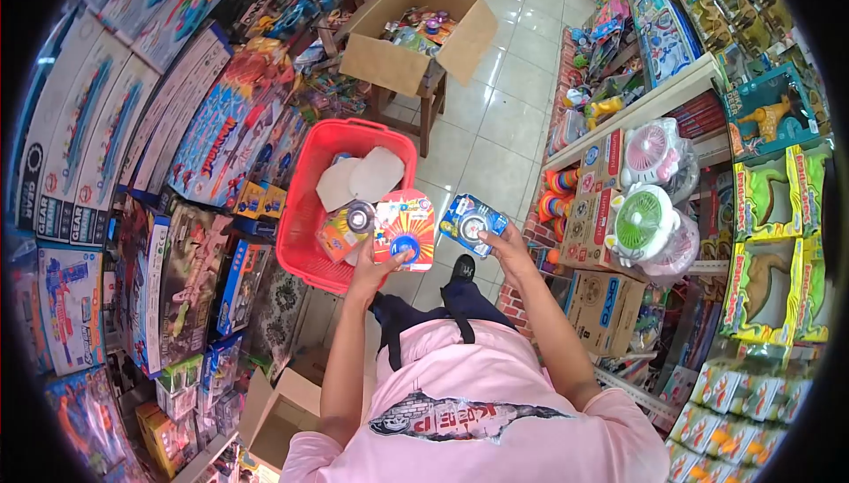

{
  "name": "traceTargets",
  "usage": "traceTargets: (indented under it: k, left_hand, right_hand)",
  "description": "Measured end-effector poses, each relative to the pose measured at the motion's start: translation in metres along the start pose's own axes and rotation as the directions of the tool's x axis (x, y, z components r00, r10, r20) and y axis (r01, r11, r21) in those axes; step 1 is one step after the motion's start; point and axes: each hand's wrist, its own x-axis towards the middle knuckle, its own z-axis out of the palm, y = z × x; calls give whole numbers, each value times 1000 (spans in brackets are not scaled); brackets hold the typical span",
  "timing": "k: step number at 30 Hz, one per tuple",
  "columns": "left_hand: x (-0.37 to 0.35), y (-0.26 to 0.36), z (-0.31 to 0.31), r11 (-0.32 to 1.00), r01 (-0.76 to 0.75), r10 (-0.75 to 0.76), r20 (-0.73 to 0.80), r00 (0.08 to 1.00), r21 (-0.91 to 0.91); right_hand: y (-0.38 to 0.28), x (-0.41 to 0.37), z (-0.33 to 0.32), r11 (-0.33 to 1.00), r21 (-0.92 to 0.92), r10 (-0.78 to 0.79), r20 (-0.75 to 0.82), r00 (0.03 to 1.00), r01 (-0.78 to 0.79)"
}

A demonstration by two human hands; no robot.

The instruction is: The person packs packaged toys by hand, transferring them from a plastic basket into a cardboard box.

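Observation:
Near the middle, my left hand [372, 272] grips a red and yellow carded toy [409, 216] with a round blue piece, held at the right rim of a red basket [296, 209]. To its right, my right hand [508, 251] holds a blue carded toy [470, 221] with a round silver and white piece by its right edge. The two cards are apart. Inside the basket lie white-backed cards [376, 175] and an orange package with a dark round piece [360, 217].
An open cardboard box [380, 63] of packaged toys stands on a wooden stool [426, 120] ahead. Shelves of boxed toys line both sides. Small fans [644, 222] stick out at the right. Another open box [281, 412] is at lower left.

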Motion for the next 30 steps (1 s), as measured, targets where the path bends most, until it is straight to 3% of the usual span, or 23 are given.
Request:
traceTargets:
  k: [4,6,8,13,19,24,26,27,30]
  left_hand:
    - [21,-9,69,994,41,-55,-143,988,-99]
    - [33,-16,90,995,88,-95,-144,985,-56]
    - [40,-18,108,998,48,-52,-160,986,-32]
    - [54,-12,143,993,28,-41,-110,993,-115]
    - [80,-2,162,999,21,-26,-115,993,-36]
    - [118,12,167,1000,9,-8,-151,988,4]
    - [139,18,162,986,151,-136,-184,974,70]
    - [153,18,166,1000,27,-28,-133,991,-9]
    - [193,30,168,995,-17,6,-114,993,-96]
  right_hand:
    - [-13,23,-57,998,46,-54,52,997,52]
    - [-20,25,-81,994,107,-34,33,999,30]
    - [-29,24,-103,946,310,92,43,995,-101]
    - [-27,41,-146,936,339,65,91,994,-92]
    - [-58,62,-151,932,320,99,223,970,-169]
    - [-76,94,-144,941,304,89,205,975,-150]
    - [-89,108,-141,979,186,43,217,975,-85]
    - [-96,117,-140,982,158,67,211,975,-101]
    - [-112,153,-138,995,81,42,265,963,-66]
